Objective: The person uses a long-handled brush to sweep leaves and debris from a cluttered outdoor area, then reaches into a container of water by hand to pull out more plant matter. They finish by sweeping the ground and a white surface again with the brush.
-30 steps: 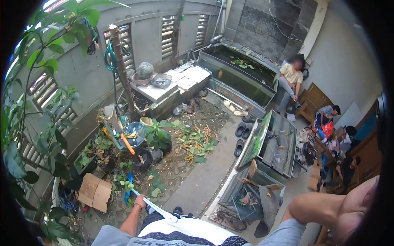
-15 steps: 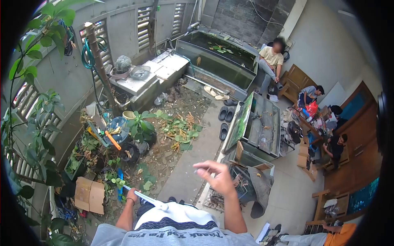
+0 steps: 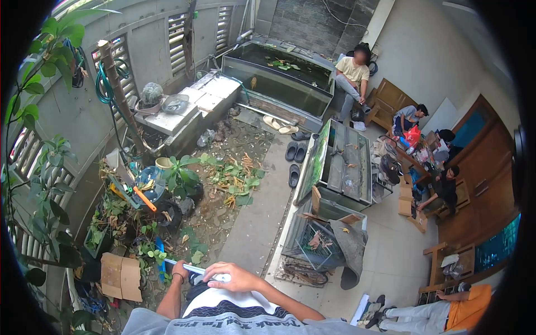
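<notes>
A long pale pole (image 3: 192, 268) slants across in front of my body, with a blue head (image 3: 161, 258) at its far end among the plants. Its exact kind cannot be made out. My left hand (image 3: 180, 270) is wrapped around the shaft, a dark band on its wrist. My right hand (image 3: 233, 277) closes over the thick white near end, fingers curled on it. Close to the blue head lies a flattened cardboard piece (image 3: 121, 277) on the left. Leaves partly cover the head.
Ahead is a soil patch with cut leaves (image 3: 240, 184). Slippers (image 3: 295, 152) stand on the paving strip beside glass tanks (image 3: 346, 167). An orange-handled tool (image 3: 145, 199) rests on a blue basin (image 3: 149, 181). Several people sit at the right; a person in orange (image 3: 468, 310) is lower right.
My right hand has come down from the air onto the near end of the pole. The left hand keeps its hold. The view has shifted slightly.
</notes>
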`<state>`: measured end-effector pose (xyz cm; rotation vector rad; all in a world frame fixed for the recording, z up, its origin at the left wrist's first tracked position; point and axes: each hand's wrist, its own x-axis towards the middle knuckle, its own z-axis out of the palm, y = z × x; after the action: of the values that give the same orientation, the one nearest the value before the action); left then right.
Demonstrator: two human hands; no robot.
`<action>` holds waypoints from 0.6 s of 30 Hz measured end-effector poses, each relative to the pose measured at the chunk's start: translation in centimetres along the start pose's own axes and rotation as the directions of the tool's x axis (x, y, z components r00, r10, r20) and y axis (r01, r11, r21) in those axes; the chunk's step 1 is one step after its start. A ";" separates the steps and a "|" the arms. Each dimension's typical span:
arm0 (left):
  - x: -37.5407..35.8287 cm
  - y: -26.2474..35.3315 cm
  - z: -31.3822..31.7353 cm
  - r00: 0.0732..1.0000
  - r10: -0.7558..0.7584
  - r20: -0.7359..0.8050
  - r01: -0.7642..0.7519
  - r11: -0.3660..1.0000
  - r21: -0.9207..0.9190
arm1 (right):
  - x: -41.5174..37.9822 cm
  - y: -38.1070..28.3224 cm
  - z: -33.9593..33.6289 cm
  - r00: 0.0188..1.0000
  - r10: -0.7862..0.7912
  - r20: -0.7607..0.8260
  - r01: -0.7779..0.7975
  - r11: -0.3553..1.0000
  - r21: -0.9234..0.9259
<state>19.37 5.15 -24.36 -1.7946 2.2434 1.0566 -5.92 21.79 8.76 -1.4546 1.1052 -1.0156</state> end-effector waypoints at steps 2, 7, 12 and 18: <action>0.1 0.7 -0.1 0.999 -0.003 0.036 0.002 1.000 0.027 | 0.0 0.8 0.1 1.000 0.010 -0.018 -0.008 0.994 0.110; 0.7 3.2 0.1 0.967 0.095 0.238 -0.134 0.979 0.155 | -1.2 1.3 -0.4 0.988 0.080 -0.130 -0.065 0.991 0.118; 1.5 7.5 1.0 0.873 0.223 0.433 -0.365 0.889 0.277 | -3.0 -2.7 -1.1 0.956 0.056 -0.287 -0.033 0.996 0.087; -2.4 13.8 -3.1 0.774 0.331 0.539 -0.534 0.800 0.275 | -5.2 -7.8 -3.5 0.916 -0.078 -0.393 0.144 0.980 0.140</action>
<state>9.00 6.44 -14.57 -0.7445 2.3721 0.8465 -9.48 26.72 16.70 -1.2217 1.1881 -1.4869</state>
